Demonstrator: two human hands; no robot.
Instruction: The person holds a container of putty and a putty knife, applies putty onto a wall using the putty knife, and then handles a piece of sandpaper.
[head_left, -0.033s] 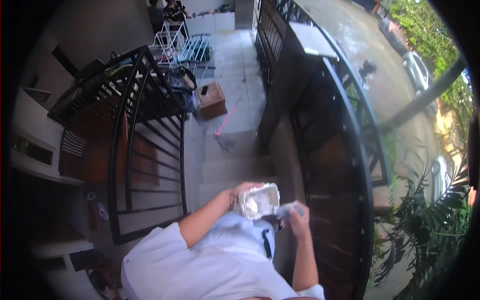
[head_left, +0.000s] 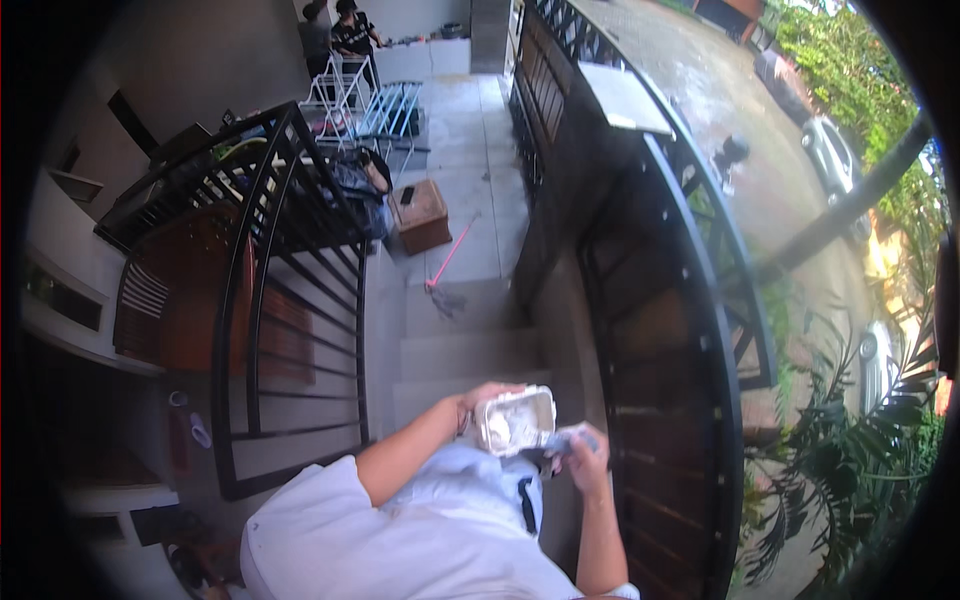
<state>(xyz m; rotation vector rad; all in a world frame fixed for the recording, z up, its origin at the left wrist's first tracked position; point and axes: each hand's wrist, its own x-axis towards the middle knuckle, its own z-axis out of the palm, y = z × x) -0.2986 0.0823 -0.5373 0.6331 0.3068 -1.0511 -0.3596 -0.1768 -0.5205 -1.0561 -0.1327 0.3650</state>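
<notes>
Btwn rails, L hand w/ tub, steps ahead

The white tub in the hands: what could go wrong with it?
The white tub could slip or tip, because the left hand grips it at one side; the white stuff inside might spill. The blue-grey tool in the right hand might drip or bump the tub's rim. And someone on the steps might trip over the pink-handled mop lying there.
</notes>
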